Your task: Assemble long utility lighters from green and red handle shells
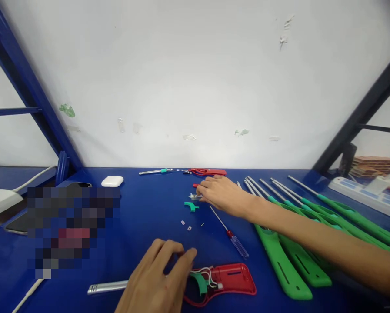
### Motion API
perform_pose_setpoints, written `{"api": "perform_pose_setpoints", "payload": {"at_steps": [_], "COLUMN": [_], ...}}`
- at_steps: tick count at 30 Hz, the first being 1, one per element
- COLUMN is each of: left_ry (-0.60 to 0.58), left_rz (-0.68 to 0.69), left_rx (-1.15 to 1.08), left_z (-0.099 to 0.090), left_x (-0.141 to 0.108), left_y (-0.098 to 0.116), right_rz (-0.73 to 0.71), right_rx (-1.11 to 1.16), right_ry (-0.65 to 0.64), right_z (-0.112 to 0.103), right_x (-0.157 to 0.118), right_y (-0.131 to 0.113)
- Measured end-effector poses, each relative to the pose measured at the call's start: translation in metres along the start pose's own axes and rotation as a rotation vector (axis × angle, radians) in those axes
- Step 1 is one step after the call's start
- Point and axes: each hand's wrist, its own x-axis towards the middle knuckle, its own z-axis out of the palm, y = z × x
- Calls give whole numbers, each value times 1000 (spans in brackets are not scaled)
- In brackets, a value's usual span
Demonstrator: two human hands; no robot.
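My left hand [158, 278] rests on a long gas lighter at the front of the blue table. It covers the join between the metal tube [106, 287] and the open red body half [229, 280], where white wires and a green trigger show. My right hand [219, 192] reaches across the table's middle, its fingertips pinching a small clear-and-metal part [193, 197]. A loose green trigger [191, 206] lies just in front of it, with two tiny white bits [185, 225] nearer me. A small red-collared screwdriver [230, 234] lies under my right wrist.
Several finished green lighters [289, 261] lie in a row on the right. Another part-built lighter with a red shell [206, 171] lies at the back by the white wall. A white earbud case [112, 181] and a blurred patch sit left. A white power strip [364, 193] lies far right.
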Motion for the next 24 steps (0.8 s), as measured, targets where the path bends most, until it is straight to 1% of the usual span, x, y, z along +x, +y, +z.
{"api": "perform_pose_setpoints", "payload": {"at_steps": [4, 8, 10, 12, 15, 17, 21, 24], "left_ry": [-186, -318, -369, -403, -419, -411, -377, -346], "left_rz": [-70, -77, -85, -82, -57, -36, -12, -20], "left_rx": [181, 223, 253, 277, 289, 288, 289, 279], "left_z": [-10, -12, -11, -9, -5, 0, 11, 17], "left_x": [33, 69, 80, 84, 83, 80, 78, 79], "left_y": [-5, -3, -1, -1, -2, -3, -3, -2], "right_rz": [31, 23, 20, 24, 44, 80, 217, 287], "right_rx": [1, 22, 22, 8, 26, 83, 206, 238], "right_ry": [80, 192, 249, 327, 475, 525, 549, 506], "right_z": [-13, -31, -40, -48, -55, -54, -37, -24], "right_x": [-16, -47, -65, -82, -105, -116, -124, -119], "right_y": [4, 1, -4, -12, -27, -37, -45, -44]}}
